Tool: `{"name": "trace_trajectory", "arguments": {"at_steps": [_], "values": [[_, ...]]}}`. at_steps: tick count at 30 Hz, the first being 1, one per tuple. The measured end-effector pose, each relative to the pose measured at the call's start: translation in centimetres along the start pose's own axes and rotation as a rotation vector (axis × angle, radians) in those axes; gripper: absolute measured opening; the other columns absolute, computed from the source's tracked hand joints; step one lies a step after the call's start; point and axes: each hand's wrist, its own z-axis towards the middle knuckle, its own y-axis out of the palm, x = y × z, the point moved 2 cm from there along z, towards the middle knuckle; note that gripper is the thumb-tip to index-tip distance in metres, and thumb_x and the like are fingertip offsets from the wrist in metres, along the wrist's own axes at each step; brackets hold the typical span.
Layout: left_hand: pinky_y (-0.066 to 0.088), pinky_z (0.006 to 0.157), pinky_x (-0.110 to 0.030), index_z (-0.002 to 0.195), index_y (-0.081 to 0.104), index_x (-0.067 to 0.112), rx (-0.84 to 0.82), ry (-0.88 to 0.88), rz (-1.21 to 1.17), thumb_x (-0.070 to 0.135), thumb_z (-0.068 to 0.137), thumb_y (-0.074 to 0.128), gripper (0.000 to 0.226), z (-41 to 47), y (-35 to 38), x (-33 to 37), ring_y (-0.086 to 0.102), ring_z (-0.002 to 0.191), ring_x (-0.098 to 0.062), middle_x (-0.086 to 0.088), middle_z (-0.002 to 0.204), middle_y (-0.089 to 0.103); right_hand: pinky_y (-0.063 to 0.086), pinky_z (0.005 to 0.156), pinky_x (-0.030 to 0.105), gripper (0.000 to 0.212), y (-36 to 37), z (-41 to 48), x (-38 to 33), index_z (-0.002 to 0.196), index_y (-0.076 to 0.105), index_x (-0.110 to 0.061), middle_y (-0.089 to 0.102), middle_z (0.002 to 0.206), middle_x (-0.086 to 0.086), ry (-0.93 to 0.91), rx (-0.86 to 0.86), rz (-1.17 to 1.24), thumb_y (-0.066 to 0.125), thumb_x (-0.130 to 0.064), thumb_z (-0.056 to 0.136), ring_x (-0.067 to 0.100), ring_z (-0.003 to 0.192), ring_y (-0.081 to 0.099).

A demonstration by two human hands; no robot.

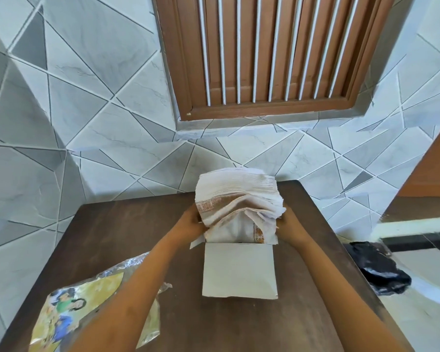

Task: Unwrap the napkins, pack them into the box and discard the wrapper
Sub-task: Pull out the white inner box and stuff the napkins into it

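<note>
A thick stack of white napkins (235, 196) with brown patterned borders stands in the open top of a grey cardboard box (239, 270) on the brown table. My left hand (188, 223) grips the stack's left side and my right hand (286, 223) grips its right side; the fingers of both are mostly hidden behind the napkins. The lower napkins bend and fan out where they enter the box. The empty plastic wrapper (87, 301), clear with a yellow printed picture, lies on the table's front left under my left forearm.
The brown table (127, 229) stands against a grey tiled wall, below a brown shuttered window (269, 54). A black plastic bag (377, 268) lies on the floor to the table's right. A wooden panel rises at far right.
</note>
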Motion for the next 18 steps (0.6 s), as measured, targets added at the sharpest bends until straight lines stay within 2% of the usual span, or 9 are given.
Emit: {"name": "trace_trajectory", "arguments": {"at_steps": [3, 4, 6, 8, 10, 13, 15, 17, 18], "values": [[0.046, 0.073, -0.001, 0.113, 0.057, 0.02, -0.081, 0.027, -0.054, 0.001, 0.082, 0.062, 0.037, -0.2, -0.5, 1.2, 0.058, 0.085, 0.016, 0.004, 0.109, 0.06, 0.047, 0.09, 0.011, 0.06, -0.5, 0.0, 0.2, 0.12, 0.056, -0.008, 0.059, 0.117, -0.01, -0.038, -0.048, -0.066, 0.058, -0.04, 0.07, -0.012, 0.102, 0.056], [0.047, 0.072, -0.002, 0.109, 0.056, 0.026, -0.097, 0.022, -0.068, 0.003, 0.081, 0.063, 0.036, -0.1, -0.6, 1.2, 0.059, 0.082, 0.017, 0.006, 0.105, 0.06, 0.048, 0.091, 0.015, 0.055, -0.6, 0.0, 0.2, 0.121, 0.056, -0.011, 0.059, 0.119, -0.011, -0.05, -0.068, -0.092, 0.059, -0.037, 0.072, -0.012, 0.103, 0.056], [0.048, 0.068, -0.004, 0.11, 0.053, 0.026, -0.099, 0.033, -0.08, 0.011, 0.078, 0.064, 0.037, -0.2, -0.6, 1.2, 0.062, 0.077, 0.015, 0.011, 0.096, 0.063, 0.05, 0.094, 0.029, 0.056, -0.8, 0.0, 1.0, 0.125, 0.052, -0.017, 0.062, 0.124, -0.004, -0.048, -0.145, -0.126, 0.068, -0.028, 0.072, 0.003, 0.111, 0.058], [0.047, 0.072, -0.003, 0.117, 0.051, 0.022, -0.091, 0.044, -0.116, 0.012, 0.079, 0.063, 0.041, -0.3, -0.4, 1.1, 0.063, 0.09, 0.008, 0.016, 0.099, 0.063, 0.047, 0.097, 0.036, 0.08, -1.0, -0.4, 1.9, 0.128, 0.046, -0.03, 0.058, 0.126, -0.004, 0.021, -0.233, -0.204, 0.082, -0.042, 0.058, 0.016, 0.118, 0.053], [0.045, 0.075, 0.0, 0.115, 0.047, 0.025, -0.083, 0.063, -0.132, -0.005, 0.084, 0.058, 0.045, -0.5, -0.2, 1.2, 0.058, 0.095, 0.016, 0.021, 0.105, 0.057, 0.045, 0.098, 0.04, 0.093, -0.8, -0.4, 2.7, 0.126, 0.043, -0.04, 0.058, 0.122, -0.009, 0.091, -0.275, -0.381, 0.078, -0.067, 0.044, 0.021, 0.118, 0.048], [0.046, 0.078, -0.002, 0.116, 0.043, 0.025, -0.071, 0.057, -0.072, -0.01, 0.085, 0.053, 0.047, -0.6, -0.5, 1.4, 0.054, 0.098, 0.014, 0.021, 0.105, 0.055, 0.049, 0.09, 0.041, 0.077, -0.4, 0.3, 3.3, 0.115, 0.055, -0.033, 0.065, 0.107, -0.007, 0.149, -0.289, -0.55, 0.065, -0.066, 0.046, 0.026, 0.11, 0.051], [0.049, 0.087, -0.012, 0.123, 0.041, 0.021, -0.065, 0.075, -0.03, -0.012, 0.084, 0.052, 0.053, -0.6, -0.7, 1.1, 0.055, 0.1, 0.013, 0.005, 0.119, 0.056, 0.048, 0.087, 0.036, 0.061, -0.2, 0.3, 1.7, 0.107, 0.061, -0.026, 0.067, 0.102, -0.001, 0.144, -0.271, -0.636, 0.061, -0.057, 0.055, 0.028, 0.108, 0.051], [0.047, 0.076, -0.015, 0.132, 0.039, 0.009, -0.045, 0.006, -0.05, -0.014, 0.084, 0.052, 0.055, -0.5, -0.9, 0.7, 0.057, 0.111, -0.005, -0.01, 0.127, 0.052, 0.042, 0.087, 0.032, 0.045, 0.0, -0.1, 0.5, 0.109, 0.061, -0.013, 0.063, 0.107, 0.009, 0.155, -0.218, -0.698, 0.064, -0.04, 0.073, 0.029, 0.112, 0.048], [0.045, 0.071, -0.011, 0.132, 0.039, 0.003, -0.051, -0.013, -0.056, -0.013, 0.083, 0.055, 0.054, -0.5, -0.9, 0.7, 0.056, 0.112, -0.011, -0.009, 0.125, 0.051, 0.038, 0.092, 0.034, 0.039, 0.1, -0.2, 0.1, 0.113, 0.058, -0.008, 0.059, 0.113, 0.013, 0.165, -0.192, -0.717, 0.06, -0.031, 0.082, 0.03, 0.117, 0.044]]}}
